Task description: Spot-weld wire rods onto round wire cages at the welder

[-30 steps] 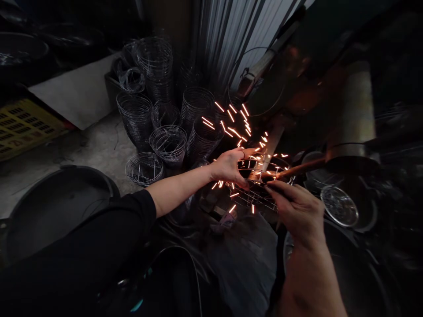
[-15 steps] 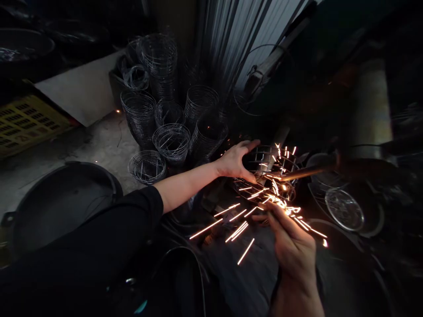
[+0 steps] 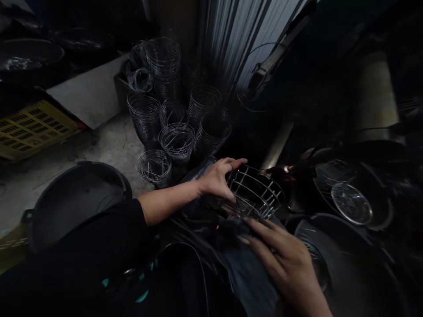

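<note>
A round wire basket, its mesh of rods lying open side up, is tilted in front of me above my lap. My left hand grips its left side, thumb on the near side and fingers over the far rim. At the basket's near edge is my right hand, fingers stretched forward with thumb and forefinger apart. I see nothing between them; whether the fingertips touch the wire is hard to tell. Just beyond the basket's right rim is the tip of a dark metal rod, faintly glowing.
Stacks of wire baskets stand on the floor at the back left. A black tub sits left, a yellow crate behind it. On the right are dark basins, one holding a round wire piece, and a thick post.
The bright sparks are gone. The basket and my left hand have moved left and nearer, away from the rod. My right hand has come back with its fingers more spread.
</note>
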